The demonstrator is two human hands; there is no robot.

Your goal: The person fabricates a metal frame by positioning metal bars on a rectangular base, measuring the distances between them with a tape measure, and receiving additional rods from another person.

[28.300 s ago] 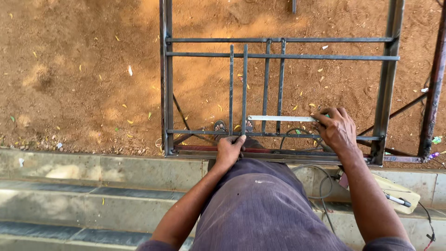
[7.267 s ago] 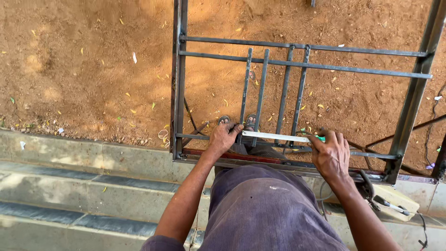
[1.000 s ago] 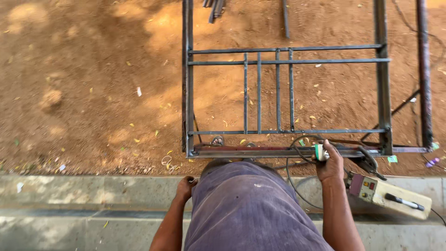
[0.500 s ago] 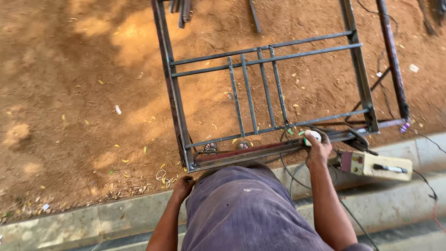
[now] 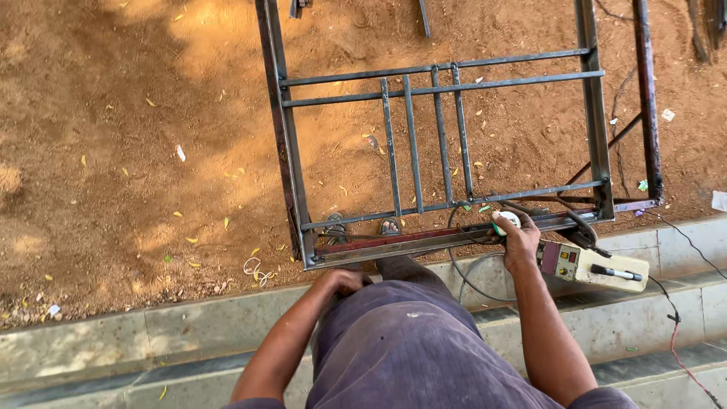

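This is an outdoor metalworking spot, a makeshift welding yard rather than an indoor shop. The ground (image 5: 136, 136) is bare reddish-brown dirt scattered with dry leaves and small litter, lit by patchy sunlight. A steel frame (image 5: 439, 144) of dark square tube with thin upright bars lies flat on the dirt, its near edge against a concrete step (image 5: 151, 333) that runs across the bottom of the view. A small cream welding machine (image 5: 594, 265) sits on that step by the frame's near right corner, with black cables (image 5: 469, 265) looping from it. More steel lengths (image 5: 647, 98) lie along the frame's right side and beyond its far edge.
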